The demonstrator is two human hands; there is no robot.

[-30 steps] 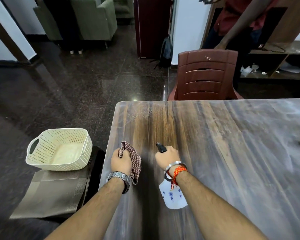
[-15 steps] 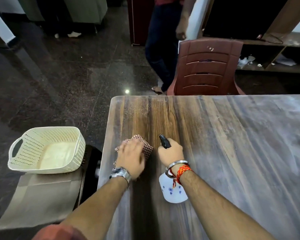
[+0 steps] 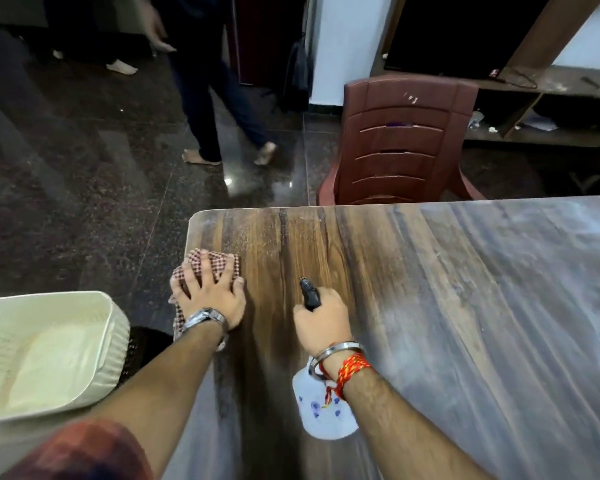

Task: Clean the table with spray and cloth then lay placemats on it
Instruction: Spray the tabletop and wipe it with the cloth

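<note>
A long wooden table [image 3: 447, 289] fills the right half of the view, dusty grey toward the right and darker brown near its left end. My left hand [image 3: 210, 296] lies flat with spread fingers on a red-and-white checked cloth [image 3: 219, 263], pressing it onto the table's left end close to the edge. My right hand [image 3: 321, 322] grips a spray bottle; its black nozzle [image 3: 309, 296] points away from me and its white body [image 3: 323, 410] shows under my wrist.
A cream perforated basket [image 3: 49, 348] sits on a low stand left of the table. A brown plastic chair [image 3: 402, 143] stands at the table's far side. A barefoot person [image 3: 215, 109] walks across the dark floor beyond. Shelves [image 3: 534, 109] are at the back right.
My left hand went from holding the bunched cloth up to pressing it flat and has slid it forward toward the left far corner. The person behind has walked leftward.
</note>
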